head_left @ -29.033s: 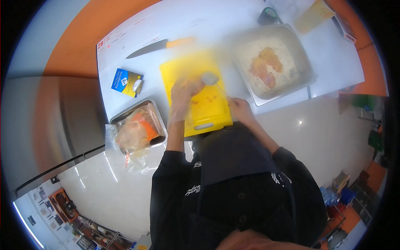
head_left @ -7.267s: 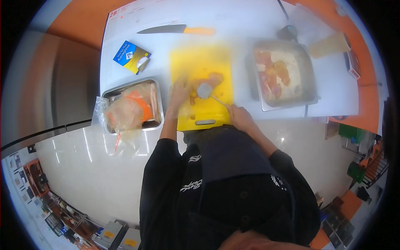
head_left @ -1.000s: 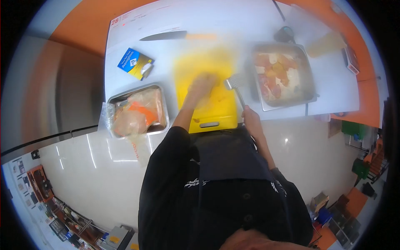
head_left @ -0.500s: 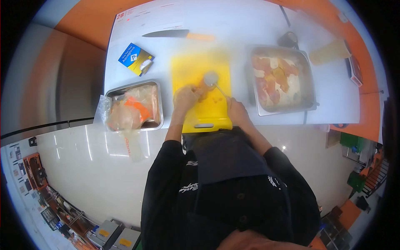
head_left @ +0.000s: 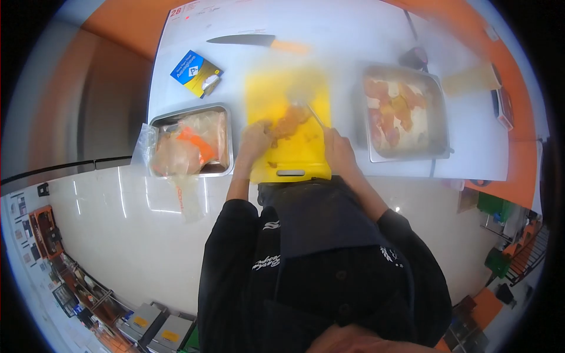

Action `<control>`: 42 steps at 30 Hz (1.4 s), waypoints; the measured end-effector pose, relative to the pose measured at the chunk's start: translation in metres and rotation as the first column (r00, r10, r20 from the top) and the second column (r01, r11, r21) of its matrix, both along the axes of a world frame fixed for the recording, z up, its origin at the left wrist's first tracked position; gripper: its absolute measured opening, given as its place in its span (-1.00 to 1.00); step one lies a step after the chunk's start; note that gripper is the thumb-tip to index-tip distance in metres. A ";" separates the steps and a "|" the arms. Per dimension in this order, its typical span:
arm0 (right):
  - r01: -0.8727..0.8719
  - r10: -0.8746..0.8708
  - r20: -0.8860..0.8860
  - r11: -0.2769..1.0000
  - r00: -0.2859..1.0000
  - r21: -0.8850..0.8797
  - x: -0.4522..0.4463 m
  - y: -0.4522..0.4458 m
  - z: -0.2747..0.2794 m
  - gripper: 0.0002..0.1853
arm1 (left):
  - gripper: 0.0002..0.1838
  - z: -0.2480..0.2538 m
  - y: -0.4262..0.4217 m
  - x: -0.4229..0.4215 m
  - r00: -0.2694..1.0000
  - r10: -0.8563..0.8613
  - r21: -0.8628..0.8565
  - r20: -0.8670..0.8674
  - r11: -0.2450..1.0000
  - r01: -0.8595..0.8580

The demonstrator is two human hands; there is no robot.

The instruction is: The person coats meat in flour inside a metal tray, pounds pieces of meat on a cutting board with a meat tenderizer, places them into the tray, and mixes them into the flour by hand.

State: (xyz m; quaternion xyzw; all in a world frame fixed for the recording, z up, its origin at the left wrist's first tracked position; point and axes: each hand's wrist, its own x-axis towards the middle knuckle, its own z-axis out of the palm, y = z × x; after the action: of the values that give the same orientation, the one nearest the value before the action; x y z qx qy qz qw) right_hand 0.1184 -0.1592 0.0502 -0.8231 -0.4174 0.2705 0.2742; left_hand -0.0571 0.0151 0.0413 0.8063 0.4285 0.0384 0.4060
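A raw piece of meat, apparently chicken (head_left: 289, 122), lies flattened on the yellow cutting board (head_left: 300, 156), with small scraps around it. My left hand (head_left: 256, 141) is closed at the meat's left edge, its fingertips curled on it. Closed around the handle of a meat mallet (head_left: 316, 115), my right hand (head_left: 338, 148) is at the board's right edge. The mallet's round head is smeared by motion above the far end of the meat.
To the left a metal tray (head_left: 228, 141) holds bagged meat, and a blue-yellow glove box (head_left: 196, 73) lies behind it. A large knife (head_left: 244, 39) lies beyond the board. On the right, a steel pan (head_left: 438, 117) holds flattened meat pieces. A roll (head_left: 471, 80) lies farther right.
The mallet's head has gone from a sharp round shape over the meat to a blur slightly farther away. More of the meat shows. My left hand stays beside it.
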 end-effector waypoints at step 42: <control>-0.136 0.137 -0.016 0.959 0.991 -0.250 0.005 -0.052 -0.017 -0.57 | -0.55 0.012 -0.006 0.023 0.999 0.031 0.149 -0.040 0.989 -0.025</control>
State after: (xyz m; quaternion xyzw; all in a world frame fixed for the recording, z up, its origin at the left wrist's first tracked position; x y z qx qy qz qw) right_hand 0.1233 -0.2111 0.0334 -0.8206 -0.4359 0.3385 0.1486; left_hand -0.0340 0.0090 0.0533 0.8288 0.4442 0.0587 0.3352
